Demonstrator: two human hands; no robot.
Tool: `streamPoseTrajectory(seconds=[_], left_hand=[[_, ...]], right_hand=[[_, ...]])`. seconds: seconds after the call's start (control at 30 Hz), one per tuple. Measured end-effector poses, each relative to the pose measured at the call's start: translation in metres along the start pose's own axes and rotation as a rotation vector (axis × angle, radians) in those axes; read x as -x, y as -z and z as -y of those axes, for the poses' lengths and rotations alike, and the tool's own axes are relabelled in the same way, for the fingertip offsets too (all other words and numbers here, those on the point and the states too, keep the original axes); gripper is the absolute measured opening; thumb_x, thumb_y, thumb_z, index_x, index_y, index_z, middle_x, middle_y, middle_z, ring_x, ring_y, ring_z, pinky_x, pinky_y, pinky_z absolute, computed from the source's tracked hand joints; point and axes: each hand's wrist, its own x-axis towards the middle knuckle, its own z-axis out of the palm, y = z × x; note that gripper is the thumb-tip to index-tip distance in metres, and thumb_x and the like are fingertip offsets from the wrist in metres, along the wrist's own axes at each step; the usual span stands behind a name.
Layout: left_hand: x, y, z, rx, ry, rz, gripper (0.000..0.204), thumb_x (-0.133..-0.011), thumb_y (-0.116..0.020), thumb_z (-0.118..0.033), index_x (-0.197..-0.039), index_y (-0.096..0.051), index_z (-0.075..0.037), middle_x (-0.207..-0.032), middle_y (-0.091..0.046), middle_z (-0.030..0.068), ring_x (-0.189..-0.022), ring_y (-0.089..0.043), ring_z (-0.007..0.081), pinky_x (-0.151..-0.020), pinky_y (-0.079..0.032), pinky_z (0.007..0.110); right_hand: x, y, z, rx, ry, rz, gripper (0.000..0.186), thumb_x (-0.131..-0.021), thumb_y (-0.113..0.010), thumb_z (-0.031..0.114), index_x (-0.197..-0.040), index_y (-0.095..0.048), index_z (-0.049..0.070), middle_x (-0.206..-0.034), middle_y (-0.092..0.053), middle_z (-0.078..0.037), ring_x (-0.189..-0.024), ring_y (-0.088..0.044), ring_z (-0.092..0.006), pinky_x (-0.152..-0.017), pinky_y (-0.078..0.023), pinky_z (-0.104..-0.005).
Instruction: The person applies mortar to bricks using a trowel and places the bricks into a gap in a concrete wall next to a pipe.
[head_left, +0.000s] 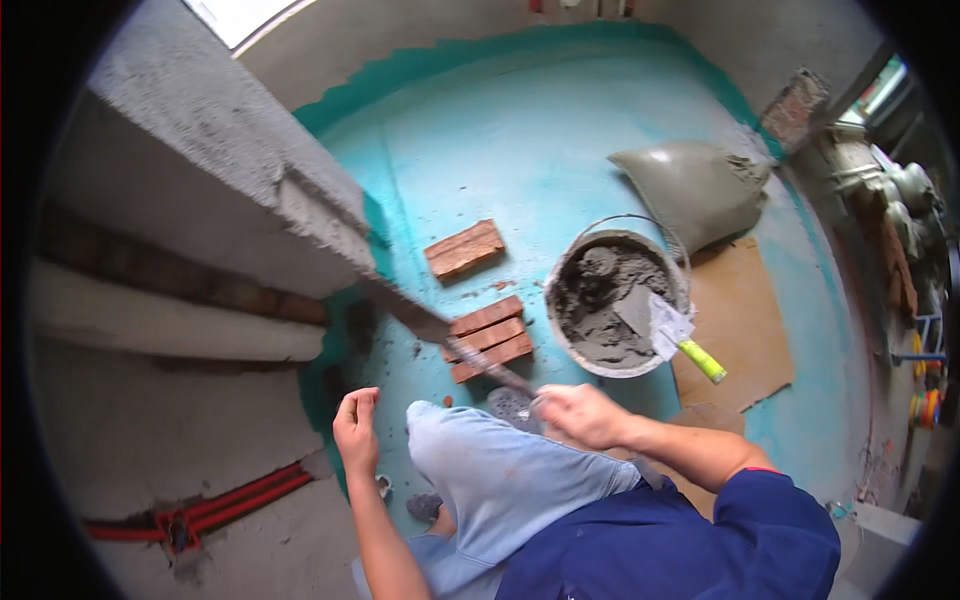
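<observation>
My right hand (pixel 588 415) is closed round the handle of a mason's knife (pixel 410 308), blurred by motion. Its broad dark blade slants up and left, the end against the lower edge of the rough grey concrete wall block (pixel 270 170). To the left of my knee, my left hand (pixel 357 425) is raised with its fingers curled in, and nothing shows in it. Just beyond the knife's handle lie several red bricks (pixel 505 340) side by side. One more brick (pixel 465 248) rests farther out on the floor.
A bucket of grey mortar (pixel 560 330) stands to the right, with a green-handled trowel (pixel 705 362) in it. Behind it slumps a filled sack (pixel 700 190) beside a cardboard sheet (pixel 745 330). A pale pipe (pixel 180 320) and red conduits (pixel 240 500) run along the left wall.
</observation>
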Motion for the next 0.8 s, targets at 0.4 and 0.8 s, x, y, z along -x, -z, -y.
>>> streamPoseTrajectory(seconds=[0.4,0.8], left_hand=[[-0.013,-0.191,0.198,-0.534,0.056,0.259,0.09,-0.068,-0.079,-0.02,-0.141,-0.029,-0.003,-0.133,-0.041,0.0228,-0.121,-0.044,0.039,-0.101,-0.035,0.046],[-0.11,-0.211,0.186,-0.615,-0.278,0.159,0.071,-0.079,-0.066,-0.028,-0.136,-0.037,0.001,-0.141,-0.038,0.0221,-0.135,-0.03,0.0391,-0.112,-0.021,0.05]], right_hand=[[0.107,0.095,-0.052,0.239,-0.659,-0.487,0.028,-0.093,-0.055,0.031,-0.086,-0.058,0.004,-0.063,-0.055,-0.009,-0.058,-0.055,-0.018,-0.055,-0.044,-0.0351],[0.018,0.101,-0.068,1.2,-0.629,-0.45,0.034,-0.092,-0.049,0.031,-0.086,-0.059,-0.001,-0.075,-0.063,-0.026,-0.075,-0.062,-0.0447,-0.071,-0.049,-0.0531]])
